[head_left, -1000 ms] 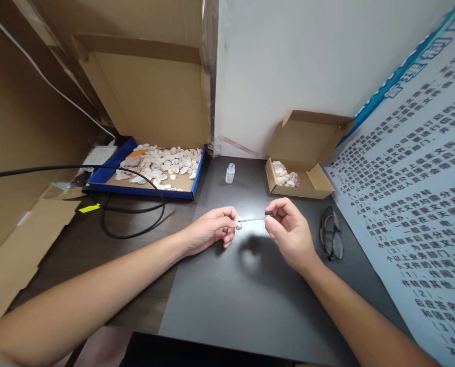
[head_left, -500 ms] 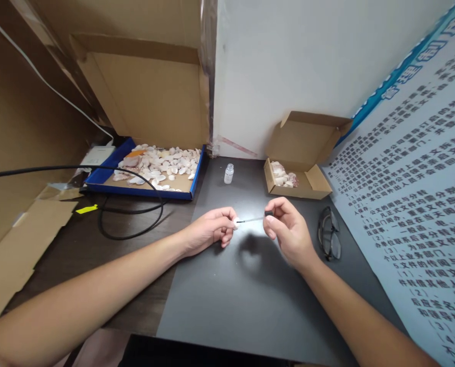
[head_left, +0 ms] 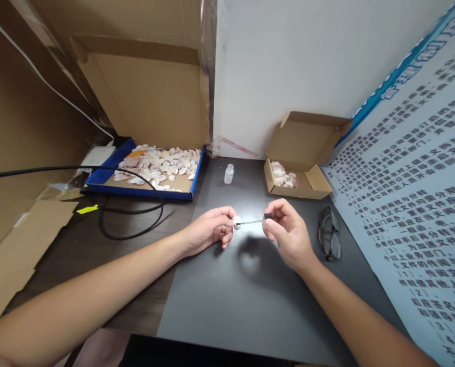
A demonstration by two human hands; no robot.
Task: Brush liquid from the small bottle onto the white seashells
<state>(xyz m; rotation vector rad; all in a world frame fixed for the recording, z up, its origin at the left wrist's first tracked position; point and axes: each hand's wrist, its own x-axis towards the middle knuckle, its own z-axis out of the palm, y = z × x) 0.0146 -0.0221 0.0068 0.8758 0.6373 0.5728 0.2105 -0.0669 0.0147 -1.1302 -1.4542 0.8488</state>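
Between thumb and fingers, my left hand point(head_left: 215, 228) pinches a small whitish seashell point(head_left: 237, 220) above the grey mat. My right hand point(head_left: 286, 232) is closed on the black cap of a thin brush point(head_left: 253, 221). The brush's dark tip meets the shell's right side. Beyond the hands, a small clear bottle point(head_left: 229, 174) with a pale label stands uncapped on the mat.
A blue-edged cardboard box point(head_left: 139, 190) holds many shells at the back left, with a black cable point(head_left: 131, 237) looped before it. A smaller open box point(head_left: 304, 192) of shells stands back right. Glasses point(head_left: 330, 234) lie by the printed poster point(head_left: 411, 204).
The brush has shifted very slightly left and down, with its tip against the shell. The shell shows a little more of its face. Both arms otherwise stay in place.
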